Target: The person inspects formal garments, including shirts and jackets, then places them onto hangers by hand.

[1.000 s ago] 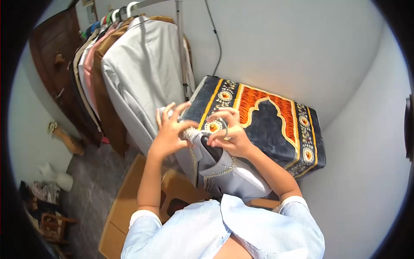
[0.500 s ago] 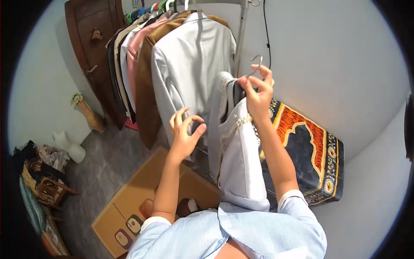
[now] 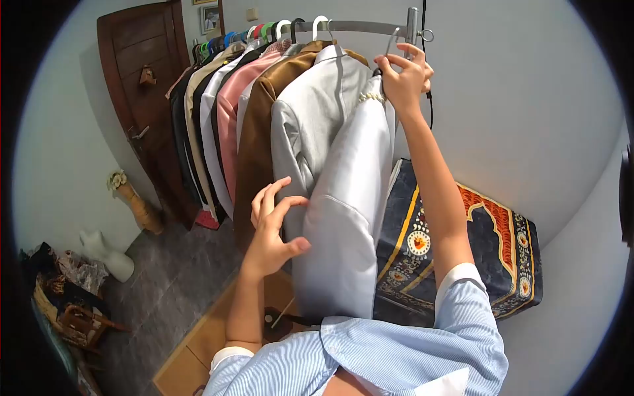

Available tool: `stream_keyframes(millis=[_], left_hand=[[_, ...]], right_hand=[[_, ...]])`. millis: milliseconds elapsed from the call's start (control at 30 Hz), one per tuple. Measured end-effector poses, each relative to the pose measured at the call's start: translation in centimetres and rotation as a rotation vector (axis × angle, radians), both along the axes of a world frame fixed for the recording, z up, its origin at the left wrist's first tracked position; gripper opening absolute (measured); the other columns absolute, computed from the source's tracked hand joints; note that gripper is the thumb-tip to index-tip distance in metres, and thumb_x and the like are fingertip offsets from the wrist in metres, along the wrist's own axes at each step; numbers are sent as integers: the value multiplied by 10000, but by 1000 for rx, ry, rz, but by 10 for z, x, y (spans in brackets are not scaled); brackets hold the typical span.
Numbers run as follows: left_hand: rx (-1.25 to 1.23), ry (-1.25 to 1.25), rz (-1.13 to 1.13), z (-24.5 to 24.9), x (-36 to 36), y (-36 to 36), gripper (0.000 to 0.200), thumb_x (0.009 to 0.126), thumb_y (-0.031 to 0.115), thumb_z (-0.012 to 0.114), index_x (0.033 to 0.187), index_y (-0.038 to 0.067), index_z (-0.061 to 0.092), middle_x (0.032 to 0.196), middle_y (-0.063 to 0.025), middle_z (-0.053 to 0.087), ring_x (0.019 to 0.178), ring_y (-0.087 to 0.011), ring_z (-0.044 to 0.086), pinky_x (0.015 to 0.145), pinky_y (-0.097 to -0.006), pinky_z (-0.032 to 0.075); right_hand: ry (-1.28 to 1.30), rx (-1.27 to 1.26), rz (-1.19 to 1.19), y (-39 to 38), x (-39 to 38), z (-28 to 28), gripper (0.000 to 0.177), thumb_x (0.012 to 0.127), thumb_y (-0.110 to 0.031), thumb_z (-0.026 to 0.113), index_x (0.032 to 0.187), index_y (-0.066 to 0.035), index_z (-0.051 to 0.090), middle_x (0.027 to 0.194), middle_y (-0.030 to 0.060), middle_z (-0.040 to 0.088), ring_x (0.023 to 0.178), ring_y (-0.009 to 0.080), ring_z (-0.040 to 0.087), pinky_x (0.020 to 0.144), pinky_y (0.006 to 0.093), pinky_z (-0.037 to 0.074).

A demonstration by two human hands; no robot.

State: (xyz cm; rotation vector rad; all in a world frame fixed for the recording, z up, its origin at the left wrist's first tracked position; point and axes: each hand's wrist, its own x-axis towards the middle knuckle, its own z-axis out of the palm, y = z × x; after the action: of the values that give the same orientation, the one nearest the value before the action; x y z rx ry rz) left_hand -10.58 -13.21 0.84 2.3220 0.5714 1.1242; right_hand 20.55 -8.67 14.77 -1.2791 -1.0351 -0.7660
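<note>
Hung jackets (image 3: 264,112) are crowding the rail (image 3: 360,26) from its left almost to the end post (image 3: 413,23), leaving only a narrow slot there, which the right hand (image 3: 406,76) gripping the pale grey garment (image 3: 350,211) is filling. The left hand (image 3: 271,234) is lying with fingers spread against that garment's side, with the silver jacket (image 3: 307,119) blocking just behind it. Right of the raised arm, clear air is stretching to the wall (image 3: 528,99), above the patterned cloth (image 3: 475,244).

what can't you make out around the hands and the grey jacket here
Head view:
- Hanger: mostly inside the right hand; too thin to tell whether it is on the rail.
- Grey jacket hem: hidden by the person's shirt.
- Patterned cloth: partly behind the right arm.
</note>
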Motion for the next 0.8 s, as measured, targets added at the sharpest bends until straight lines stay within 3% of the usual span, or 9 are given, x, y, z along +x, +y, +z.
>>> stream_keyframes(millis=[100, 200, 267, 367, 400, 500, 600, 800], left_hand=[[95, -100, 93, -8, 10, 3, 1065, 518, 653, 737, 1339, 85, 368, 1426, -138, 284, 1303, -342, 228, 1063, -495, 142], [31, -247, 166, -7, 18, 4, 1119, 521, 658, 734, 1366, 58, 309, 1438, -173, 237, 1314, -354, 202, 1065, -499, 140], [79, -156, 267, -7, 23, 6, 1137, 514, 644, 751, 1364, 40, 296, 1446, -173, 222, 1311, -369, 190, 1058, -511, 145], [160, -162, 505, 5, 41, 7, 885, 562, 491, 798, 1235, 19, 469, 1438, -178, 237, 1294, -386, 196, 1049, -521, 153], [169, -186, 536, 13, 46, 8, 675, 619, 401, 782, 1113, -5, 568, 1438, -157, 247, 1294, -381, 198, 1052, -520, 150], [218, -239, 520, 18, 58, 24, 422, 702, 261, 711, 1031, 5, 643, 1437, -103, 280, 1293, -368, 207, 1055, -537, 132], [188, -252, 531, 23, 67, 30, 298, 743, 211, 659, 955, 3, 678, 1427, -101, 317, 1297, -367, 211, 1058, -540, 126], [227, -245, 507, 19, 77, 45, 275, 764, 196, 649, 940, -12, 677, 1424, -109, 335, 1297, -360, 220, 1057, -529, 121]], right_hand=[[39, -102, -33, 19, 1, 24, 132, 745, -318, 708, 809, -219, 768, 1290, -49, 451, 1220, 288, 212, 990, 463, 100], [-71, -55, -86, 48, 6, 39, 144, 766, -324, 712, 768, -188, 759, 1374, -39, 355, 1255, 334, 149, 989, 555, 74], [-81, -88, -107, 63, 4, 47, 150, 764, -331, 718, 762, -187, 759, 1425, -32, 297, 1265, 354, 131, 1000, 580, 52], [-127, -104, -67, 92, 8, 58, 150, 757, -336, 722, 759, -191, 759, 1460, -11, 250, 1296, 390, 81, 1007, 629, 25], [-150, -115, -79, 98, 8, 62, 142, 765, -331, 707, 762, -199, 760, 1468, -4, 241, 1302, 403, 73, 1007, 646, 19], [-165, -112, -104, 118, 13, 70, 126, 762, -311, 690, 765, -207, 760, 1480, 9, 227, 1316, 415, 57, 1008, 678, -2], [-175, -162, -139, 136, 23, 70, 150, 782, -303, 683, 734, -179, 753, 1490, 20, 223, 1344, 403, 13, 1005, 693, -26], [-278, -210, -253, 148, 44, 67, 223, 817, -349, 672, 771, -148, 756, 1515, -8, 178, 1371, 379, -61, 994, 696, -65]])
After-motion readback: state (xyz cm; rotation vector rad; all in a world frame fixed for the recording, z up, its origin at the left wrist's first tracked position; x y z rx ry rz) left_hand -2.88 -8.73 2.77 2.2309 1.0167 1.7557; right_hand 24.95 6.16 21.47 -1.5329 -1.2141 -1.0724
